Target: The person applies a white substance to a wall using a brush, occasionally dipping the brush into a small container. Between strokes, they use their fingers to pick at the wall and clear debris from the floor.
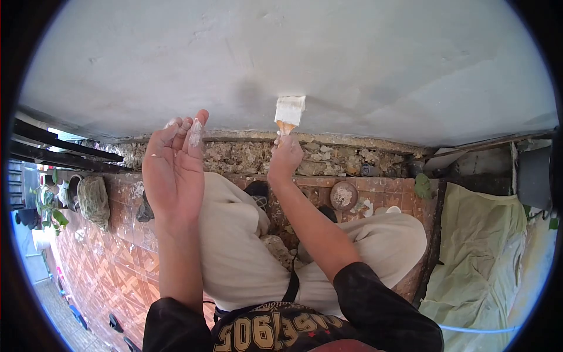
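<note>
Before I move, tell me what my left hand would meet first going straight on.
Probably the pale wall ahead of the left hand, though this view leaves the gap unclear.

Wall (352, 64) ahead, bowl (343, 196) on tiles (120, 252), cloth (476, 252) right.

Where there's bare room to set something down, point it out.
Best patch: the tiled floor left of the left forearm, between the wrapped bundle and the sandals, though speckled. A hand could pass between the left hand and the brush. Crowded by the right knee: bowl, white disc, leaf.
</note>
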The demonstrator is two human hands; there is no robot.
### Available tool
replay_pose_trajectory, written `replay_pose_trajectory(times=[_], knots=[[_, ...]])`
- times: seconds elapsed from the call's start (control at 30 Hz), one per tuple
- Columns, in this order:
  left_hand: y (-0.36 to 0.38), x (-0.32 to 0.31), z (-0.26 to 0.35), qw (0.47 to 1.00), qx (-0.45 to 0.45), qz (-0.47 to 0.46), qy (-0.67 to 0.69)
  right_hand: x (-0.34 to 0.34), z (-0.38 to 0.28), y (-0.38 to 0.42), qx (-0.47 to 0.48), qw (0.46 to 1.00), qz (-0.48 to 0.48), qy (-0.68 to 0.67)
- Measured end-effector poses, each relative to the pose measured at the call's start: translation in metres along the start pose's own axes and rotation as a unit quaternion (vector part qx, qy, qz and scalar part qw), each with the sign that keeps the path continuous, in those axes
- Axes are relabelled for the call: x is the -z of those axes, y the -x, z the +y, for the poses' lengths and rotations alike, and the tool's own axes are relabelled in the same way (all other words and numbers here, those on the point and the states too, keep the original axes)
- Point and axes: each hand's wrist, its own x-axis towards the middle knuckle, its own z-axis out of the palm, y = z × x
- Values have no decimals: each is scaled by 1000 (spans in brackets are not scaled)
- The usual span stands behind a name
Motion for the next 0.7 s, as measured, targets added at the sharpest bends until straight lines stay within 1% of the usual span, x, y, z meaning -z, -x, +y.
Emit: replay_pose_trajectory(times=[0.1,0.17,0.23,0.3,0.33,0.4,0.43,0.5,0.57,0.6,0.63,0.67,0.7], knots=[[-3,1,2,1000,12,-2,21,0,-7,2,-3,999,-11,-34],[-3,0,1,1000,20,3,16,0,-8,2,22,996,-36,-78],[-4,-4,-2,1000,29,8,11,-1,-8,2,17,995,-53,-82],[-4,-11,-10,997,31,40,-64,-1,-10,4,11,994,-71,-83],[-3,-12,-14,997,31,42,-64,-3,-12,7,-7,992,-79,-100],[-3,-16,-22,974,30,-15,-223,-8,-15,7,-25,988,-88,-123],[-1,-14,-31,974,28,-14,-226,-9,-15,7,-35,986,-92,-134],[1,1,-61,931,7,26,-363,-9,-12,9,-53,983,-98,-149],[0,-1,-103,913,128,86,-377,-1,-2,10,-79,975,-104,-182],[-10,10,-134,910,102,110,-387,0,13,6,-83,974,-106,-182],[-34,41,-176,844,21,170,-508,5,33,-4,13,984,-104,-142],[-53,66,-207,756,-59,222,-613,12,44,-9,111,984,-100,-98],[-56,69,-212,758,-57,219,-612,23,35,-12,87,989,-108,-44]])
